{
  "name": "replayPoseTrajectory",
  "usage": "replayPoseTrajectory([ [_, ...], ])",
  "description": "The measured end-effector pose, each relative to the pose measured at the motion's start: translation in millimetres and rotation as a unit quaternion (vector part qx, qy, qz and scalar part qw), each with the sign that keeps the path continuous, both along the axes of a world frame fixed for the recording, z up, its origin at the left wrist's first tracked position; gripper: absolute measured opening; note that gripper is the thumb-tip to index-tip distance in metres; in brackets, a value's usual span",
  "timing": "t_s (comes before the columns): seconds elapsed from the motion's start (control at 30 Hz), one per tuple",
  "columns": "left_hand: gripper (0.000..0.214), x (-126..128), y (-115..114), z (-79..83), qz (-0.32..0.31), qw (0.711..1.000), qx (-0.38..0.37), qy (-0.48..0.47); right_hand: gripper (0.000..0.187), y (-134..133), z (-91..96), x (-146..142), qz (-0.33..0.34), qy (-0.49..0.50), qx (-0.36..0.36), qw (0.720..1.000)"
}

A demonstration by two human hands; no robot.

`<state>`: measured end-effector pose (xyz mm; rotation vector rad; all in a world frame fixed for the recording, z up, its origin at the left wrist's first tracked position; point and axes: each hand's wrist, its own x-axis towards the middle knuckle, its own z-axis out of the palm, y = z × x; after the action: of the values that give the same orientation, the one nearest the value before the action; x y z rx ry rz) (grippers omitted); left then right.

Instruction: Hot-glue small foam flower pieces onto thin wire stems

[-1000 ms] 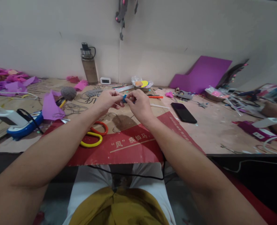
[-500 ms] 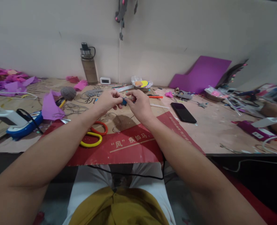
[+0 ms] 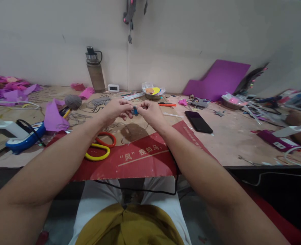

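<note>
A: Two hands in use. Confirm grip on each.

B: Left hand (image 3: 117, 109): thumb and forefinger pinched on the blue piece (image 3: 134, 111). Right hand (image 3: 150, 112): pinched on the same piece from the opposite side. Fingertips of both hands almost touching.

A: Location of the piece?

B: Between the two hands, lifted clear of the table (image 3: 229, 139), past the far edge of the red sheet (image 3: 140, 156). Resting on nothing.

A: Condition of the piece?

B: Too small to make out. Shape and detail not readable.

A: Tools and materials nearby?

B: Scissors (image 3: 100, 148) flat on the red sheet, beside the left forearm, untouched. Grey ball (image 3: 73, 101) well to the left, apart from both hands. Phone (image 3: 198, 121) to the right, screen dark, also apart.

A: Progress?

B: Judged as mid-step. Done, by appearance: piece taken up and secured in both pinches. Left, by appearance: fingerwork on the piece, with both pinches closed and nothing set down. No finished item identifiable near the hands.
</note>
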<state>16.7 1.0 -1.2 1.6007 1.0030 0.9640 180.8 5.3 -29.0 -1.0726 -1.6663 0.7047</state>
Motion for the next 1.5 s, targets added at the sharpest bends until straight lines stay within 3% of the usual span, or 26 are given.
replayPoseTrajectory([
  [0.1, 0.009, -1, 1, 0.1, -0.004, 1.0, -0.014, -0.017, 0.014, 5, -3.1, 1, 0.009, 0.02, -0.009, 1.0],
  [0.4, 0.01, 4, 0, -7.1, 0.041, 0.997, 0.056, 0.018, 0.019, 2, -2.1, -1, 0.009, 0.022, -0.017, 1.0],
  [0.63, 0.005, 3, 2, -7.5, 0.102, 0.991, 0.077, 0.048, 0.014, 2, -4.2, -5, -0.014, -0.001, 0.005, 1.0],
  [0.73, 0.005, -3, 9, -9.3, 0.124, 0.989, 0.077, 0.034, 0.024, 5, -8.5, -6, -0.015, 0.01, 0.007, 1.0],
  [0.9, 0.006, -14, 17, -8.5, 0.176, 0.975, 0.131, 0.034, 0.015, 5, -13.2, -8, 0.063, 0.015, -0.031, 0.997],
  [1.0, 0.006, -21, 21, -8.6, 0.204, 0.963, 0.172, 0.048, 0.025, 0, -11.2, -8, 0.139, -0.023, -0.071, 0.988],
  [1.07, 0.006, -26, 24, -9.8, 0.22, 0.954, 0.195, 0.058, 0.034, -1, -8.0, -5, 0.151, -0.074, -0.067, 0.983],
  [1.13, 0.007, -31, 28, -11.3, 0.232, 0.949, 0.209, 0.039, 0.037, -1, -3.8, 2, 0.128, -0.129, -0.055, 0.982],
  [1.2, 0.009, -35, 31, -11.7, 0.241, 0.95, 0.201, 0.002, 0.038, 1, 1.1, 13, 0.064, -0.166, -0.039, 0.983],
  [1.3, 0.008, -36, 32, -9.8, 0.246, 0.953, 0.166, -0.059, 0.03, 5, 6.8, 34, -0.107, -0.201, 0.015, 0.974],
  [1.37, 0.007, -35, 31, -7.8, 0.24, 0.955, 0.151, -0.089, 0.026, 9, 7.3, 47, -0.218, -0.245, 0.018, 0.945],
  [1.43, 0.006, -34, 30, -6.5, 0.232, 0.956, 0.15, -0.1, 0.032, 11, 3.6, 56, -0.252, -0.327, -0.039, 0.91],
  [1.5, 0.006, -34, 30, -6.6, 0.226, 0.956, 0.159, -0.1, 0.037, 14, -3.4, 59, -0.217, -0.406, -0.083, 0.884],
])
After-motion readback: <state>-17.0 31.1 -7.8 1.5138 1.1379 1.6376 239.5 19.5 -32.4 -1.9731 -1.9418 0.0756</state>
